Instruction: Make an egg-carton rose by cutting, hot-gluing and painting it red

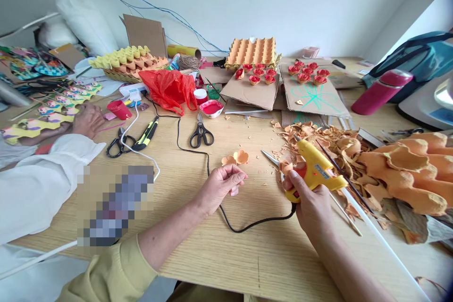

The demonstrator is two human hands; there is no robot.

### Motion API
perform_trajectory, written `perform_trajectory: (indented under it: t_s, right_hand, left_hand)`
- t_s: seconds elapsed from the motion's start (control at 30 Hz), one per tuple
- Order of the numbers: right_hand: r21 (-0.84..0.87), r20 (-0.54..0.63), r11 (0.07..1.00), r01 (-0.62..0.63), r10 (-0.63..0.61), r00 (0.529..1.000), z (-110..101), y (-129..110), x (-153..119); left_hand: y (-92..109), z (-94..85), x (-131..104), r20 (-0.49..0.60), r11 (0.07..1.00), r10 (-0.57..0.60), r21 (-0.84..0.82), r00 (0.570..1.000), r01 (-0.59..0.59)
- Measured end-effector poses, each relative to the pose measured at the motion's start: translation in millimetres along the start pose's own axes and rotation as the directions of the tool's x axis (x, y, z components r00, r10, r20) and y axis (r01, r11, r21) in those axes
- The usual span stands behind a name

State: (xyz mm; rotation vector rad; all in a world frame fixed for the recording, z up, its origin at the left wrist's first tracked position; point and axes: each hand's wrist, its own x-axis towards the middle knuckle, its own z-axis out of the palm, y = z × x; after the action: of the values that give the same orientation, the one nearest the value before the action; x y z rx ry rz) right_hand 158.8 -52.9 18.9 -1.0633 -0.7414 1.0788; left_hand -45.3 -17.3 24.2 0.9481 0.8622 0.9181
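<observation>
My right hand (313,198) is wrapped round the grip of a yellow hot glue gun (314,163), its nozzle pointing up and away. A long clear glue stick (375,233) sticks out of its back end. Beside my right thumb is a small curled orange carton piece (285,167); whether the hand touches it I cannot tell. Scissors (270,157) lie partly hidden behind that piece. My left hand (224,184) hovers over the table with thumb and fingers pinched together; anything in the pinch is too small to make out. Just beyond it lie orange petal-shaped cutouts (241,156).
Orange scraps (318,139) and egg cartons (406,170) crowd the right. Red paper roses (304,77) stand on cardboard at the back. Black scissors (201,134), a red paint dish (211,107) and the gun's cord (247,227) lie mid-table. Another person's hand (88,120) rests left.
</observation>
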Motion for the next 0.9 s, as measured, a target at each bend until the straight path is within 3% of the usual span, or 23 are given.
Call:
perform_trajectory:
  t_s: [0.17, 0.3, 0.4, 0.53, 0.67, 0.8, 0.9]
  right_hand:
    - [0.067, -0.024, 0.997, -0.043, 0.045, 0.999, -2, -2, 4]
    - [0.080, 0.036, 0.994, -0.075, 0.072, 0.997, -1, -1, 1]
    - [0.061, 0.083, 0.992, -0.112, 0.107, 0.991, 0, -1, -2]
    - [-0.014, 0.177, 0.989, -0.150, 0.150, 0.973, 2, -1, -9]
    - [-0.092, 0.285, 0.984, -0.153, 0.173, 0.943, 4, 0, -14]
    - [-0.079, 0.262, 0.990, -0.120, 0.136, 0.955, 1, -2, -12]
    - [0.002, 0.188, 0.996, -0.085, 0.083, 0.979, -3, -5, -6]
  left_hand:
    - [2, -1.0, 0, -0.028, 0.999, 0.031, 0.037, 0.999, -0.030]
    - [4, -2.0, -4, -0.029, 0.949, 0.204, 0.253, 0.979, -0.190]
    - [7, -1.4, -7, 0.038, 0.904, 0.297, 0.312, 0.954, -0.294]
    - [2, 5.3, -11, 0.195, 0.942, 0.197, 0.234, 0.961, -0.241]
    - [-11, 14.6, -11, 0.358, 0.989, 0.063, 0.104, 0.932, -0.107]
    - [-14, 12.1, -8, 0.284, 0.973, -0.014, 0.223, 0.959, -0.052]
    - [-7, 3.4, -5, 0.169, 0.965, 0.048, 0.248, 0.985, -0.089]
